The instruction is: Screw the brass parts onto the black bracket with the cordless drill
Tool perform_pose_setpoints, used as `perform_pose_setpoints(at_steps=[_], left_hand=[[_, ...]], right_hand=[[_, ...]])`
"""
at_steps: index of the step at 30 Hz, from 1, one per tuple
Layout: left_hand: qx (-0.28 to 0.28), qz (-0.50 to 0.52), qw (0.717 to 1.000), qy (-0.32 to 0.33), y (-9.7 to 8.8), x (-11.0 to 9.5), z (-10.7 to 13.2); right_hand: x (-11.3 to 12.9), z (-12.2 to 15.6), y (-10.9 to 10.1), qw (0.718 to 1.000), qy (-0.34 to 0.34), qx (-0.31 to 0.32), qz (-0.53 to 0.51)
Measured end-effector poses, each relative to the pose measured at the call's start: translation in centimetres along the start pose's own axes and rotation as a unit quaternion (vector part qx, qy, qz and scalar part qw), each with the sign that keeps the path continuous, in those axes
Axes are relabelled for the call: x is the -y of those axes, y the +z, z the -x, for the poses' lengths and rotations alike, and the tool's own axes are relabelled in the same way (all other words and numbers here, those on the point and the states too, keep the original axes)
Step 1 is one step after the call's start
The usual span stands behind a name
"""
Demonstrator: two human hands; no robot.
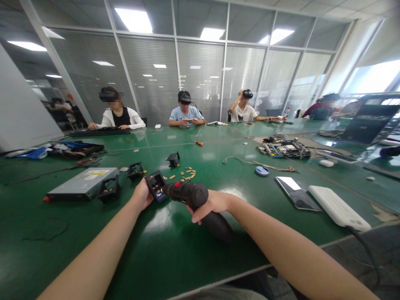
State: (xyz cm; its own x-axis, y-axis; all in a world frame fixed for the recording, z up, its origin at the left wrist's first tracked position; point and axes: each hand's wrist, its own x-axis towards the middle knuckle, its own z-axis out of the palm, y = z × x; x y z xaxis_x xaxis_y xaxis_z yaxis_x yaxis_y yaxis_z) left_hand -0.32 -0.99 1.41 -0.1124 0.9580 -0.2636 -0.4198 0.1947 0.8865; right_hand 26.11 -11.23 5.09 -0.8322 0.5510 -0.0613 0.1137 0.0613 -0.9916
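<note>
My left hand (pixel 143 195) grips a small black plastic housing (pixel 156 186) by its left side, with its open face tilted up and metal bits showing inside. Wrapped around the grip of a black cordless screwdriver (pixel 187 194) is my right hand (pixel 211 204). The screwdriver's nose points left into or against the housing; its tip is hidden. Just beyond lie several small brass-coloured metal pieces (pixel 189 173). Similar black plastic parts stand nearby: one behind (pixel 173 158), and two to the left, a farther part (pixel 135 171) and a nearer part (pixel 108 188).
A silver disc drive (pixel 84 183) lies left, cables and bags (pixel 71 149) behind it. To the right are a blue round tin (pixel 261 171), a phone (pixel 296 193), a white power bank (pixel 339 207) and a circuit board (pixel 286 147). Several people in headsets sit across the green table (pixel 237 241).
</note>
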Motion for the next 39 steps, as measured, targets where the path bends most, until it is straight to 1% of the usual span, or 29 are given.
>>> perform_pose_setpoints(at_steps=[4, 8, 12, 19, 26, 34, 39], left_hand=[[0.015, -0.002, 1.000, -0.002, -0.3, 0.2, -0.5], [0.032, -0.005, 0.999, 0.008, -0.4, 0.3, -0.4], [0.012, -0.010, 1.000, 0.006, -0.2, 0.2, 0.0], [0.017, 0.002, 1.000, 0.003, 0.1, 0.1, 0.3], [-0.005, 0.013, 1.000, 0.000, 0.4, 0.1, 0.6], [-0.004, 0.027, 1.000, -0.014, 0.0, 0.4, 0.0], [-0.002, 0.014, 1.000, -0.015, 0.0, 0.5, 0.3]], right_hand=[[-0.1, 0.0, 0.1, 1.000, -0.002, -0.007, -0.007], [-0.2, 0.1, 0.3, 1.000, 0.009, -0.016, -0.017], [0.1, 0.3, 0.5, 0.999, 0.017, -0.026, -0.010], [0.1, 0.3, 0.6, 0.999, 0.018, -0.028, -0.019], [-0.1, 0.4, 0.6, 0.999, 0.013, -0.034, -0.006], [0.0, 0.5, 0.6, 0.999, 0.022, -0.024, -0.026], [0.2, 0.7, 0.8, 0.999, 0.024, -0.038, -0.013]])
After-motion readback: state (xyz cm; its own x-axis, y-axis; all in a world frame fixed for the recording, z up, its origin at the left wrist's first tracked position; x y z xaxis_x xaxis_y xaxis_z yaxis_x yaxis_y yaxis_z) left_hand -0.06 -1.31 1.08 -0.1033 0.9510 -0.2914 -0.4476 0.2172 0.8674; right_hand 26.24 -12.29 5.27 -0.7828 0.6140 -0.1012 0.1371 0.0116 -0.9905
